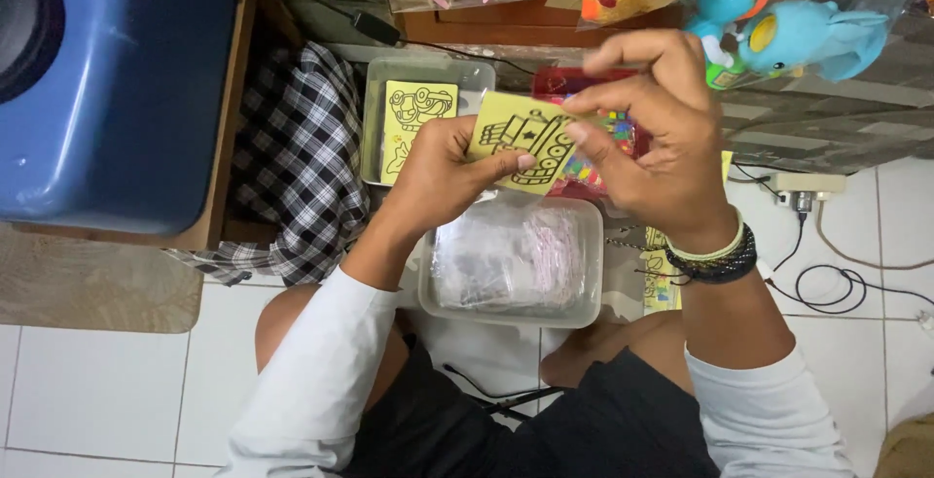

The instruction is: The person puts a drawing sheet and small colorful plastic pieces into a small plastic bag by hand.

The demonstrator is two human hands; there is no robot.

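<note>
Head view, looking down at a seated person's lap and a white tiled floor (97,381).

Left hand (438,181): fingers curled, thumb pressed on the lower edge of a small yellow card (520,152) with a black line drawing. The card is pinched between thumb and fingers and held up in the air, above the trays on the floor.

Right hand (647,147): fingertips pressed together at the card's upper right edge, pinching it there. Both hands touch the same card. The right wrist carries a pale green band and dark cord bracelets (715,259).

Below the card, on the floor: a grey tray (584,318) filled with clear plastic bags. Just left and further away, a second grey tray (375,123) with another yellow drawing card (413,123) lying in it. Behind the right hand, a red box (555,79), mostly hidden; its contents look multicoloured, too covered to tell more.

Left of the trays: a black-and-white checked cloth (302,177) and a large blue plastic tub (117,89). Top right: blue toy figures (808,35) wrapped in clear film. Right: black cables (827,288) on the tiles.
</note>
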